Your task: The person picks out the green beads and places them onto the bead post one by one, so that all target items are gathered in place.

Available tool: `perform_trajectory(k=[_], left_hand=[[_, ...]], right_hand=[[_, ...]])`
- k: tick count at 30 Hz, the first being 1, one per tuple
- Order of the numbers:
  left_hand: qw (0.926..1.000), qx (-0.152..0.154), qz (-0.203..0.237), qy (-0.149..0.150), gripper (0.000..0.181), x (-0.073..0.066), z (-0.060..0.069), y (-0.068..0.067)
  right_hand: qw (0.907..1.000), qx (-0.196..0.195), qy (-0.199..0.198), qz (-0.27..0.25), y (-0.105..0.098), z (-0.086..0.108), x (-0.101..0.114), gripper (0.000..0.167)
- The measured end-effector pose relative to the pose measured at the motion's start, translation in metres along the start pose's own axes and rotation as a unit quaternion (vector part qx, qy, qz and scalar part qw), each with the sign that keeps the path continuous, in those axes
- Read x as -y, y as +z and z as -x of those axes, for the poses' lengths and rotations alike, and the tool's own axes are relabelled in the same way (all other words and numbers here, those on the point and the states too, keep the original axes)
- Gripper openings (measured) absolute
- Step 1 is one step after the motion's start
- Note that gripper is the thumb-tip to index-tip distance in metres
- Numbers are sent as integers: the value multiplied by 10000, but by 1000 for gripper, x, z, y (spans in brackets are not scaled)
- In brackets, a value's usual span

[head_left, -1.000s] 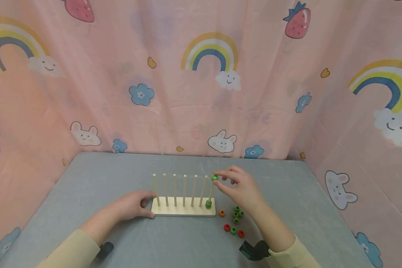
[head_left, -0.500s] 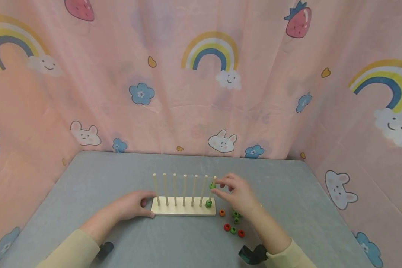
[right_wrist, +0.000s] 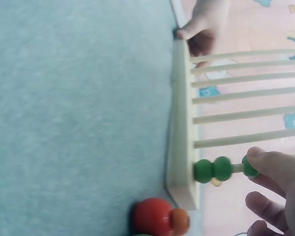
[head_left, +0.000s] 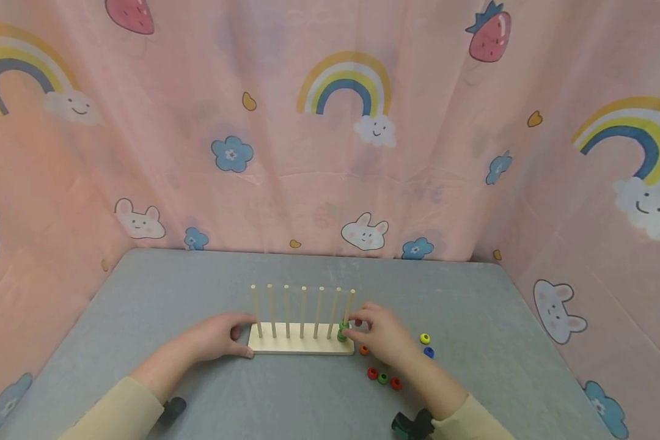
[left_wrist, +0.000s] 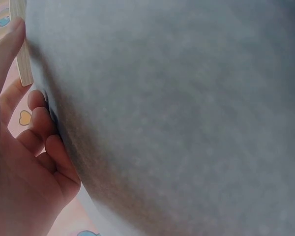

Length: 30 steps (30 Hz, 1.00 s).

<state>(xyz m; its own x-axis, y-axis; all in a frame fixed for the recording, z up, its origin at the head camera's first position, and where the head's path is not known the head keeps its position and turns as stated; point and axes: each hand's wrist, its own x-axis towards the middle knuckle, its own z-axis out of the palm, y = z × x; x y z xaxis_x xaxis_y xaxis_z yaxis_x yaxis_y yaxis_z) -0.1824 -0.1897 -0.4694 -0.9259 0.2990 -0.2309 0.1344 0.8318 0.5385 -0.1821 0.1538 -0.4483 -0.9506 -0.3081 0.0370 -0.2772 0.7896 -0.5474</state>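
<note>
A pale wooden peg stand (head_left: 302,347) with a row of upright pegs sits on the grey table. My left hand (head_left: 217,336) grips its left end, thumb in front; the left wrist view shows the thumb and a finger on the board's edge (left_wrist: 23,64). At the other end, my right hand (head_left: 385,336) pinches a green bead (right_wrist: 249,167) threaded on the rightmost peg (head_left: 351,302). In the right wrist view, two lower green beads (right_wrist: 222,168) sit at that peg's foot, with a small gap below the pinched one. The other pegs are bare.
Right of the stand lie an orange bead (head_left: 364,349), two red beads (head_left: 396,383) and a green bead (head_left: 382,379). Farther right are a yellow bead (head_left: 425,338) and a blue bead (head_left: 429,352). A pink printed curtain (head_left: 286,201) surrounds the table's back and sides.
My right hand has brought the green bead from the peg's tip down near its foot. Yellow and blue beads have come into view; several loose green beads are now hidden. The left hand stays put.
</note>
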Motion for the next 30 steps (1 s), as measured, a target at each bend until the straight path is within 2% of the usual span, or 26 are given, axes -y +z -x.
perform_trajectory(k=[7,15,23,30], left_hand=[[10000,13,37,-4,64,0,-1,0],[10000,8,17,48,63,2,-2,1],[10000,-1,13,62,64,1,-2,1],[9999,-12,13,135,65,0,2,-1]], right_hand=[[9999,144,96,7,7,-2,-4,18],[9998,176,44,-81,6,-2,-8,21],[9993,227,235,-196,-7,1,-14,26],[9999,63,117,5,-22,12,-30,25]])
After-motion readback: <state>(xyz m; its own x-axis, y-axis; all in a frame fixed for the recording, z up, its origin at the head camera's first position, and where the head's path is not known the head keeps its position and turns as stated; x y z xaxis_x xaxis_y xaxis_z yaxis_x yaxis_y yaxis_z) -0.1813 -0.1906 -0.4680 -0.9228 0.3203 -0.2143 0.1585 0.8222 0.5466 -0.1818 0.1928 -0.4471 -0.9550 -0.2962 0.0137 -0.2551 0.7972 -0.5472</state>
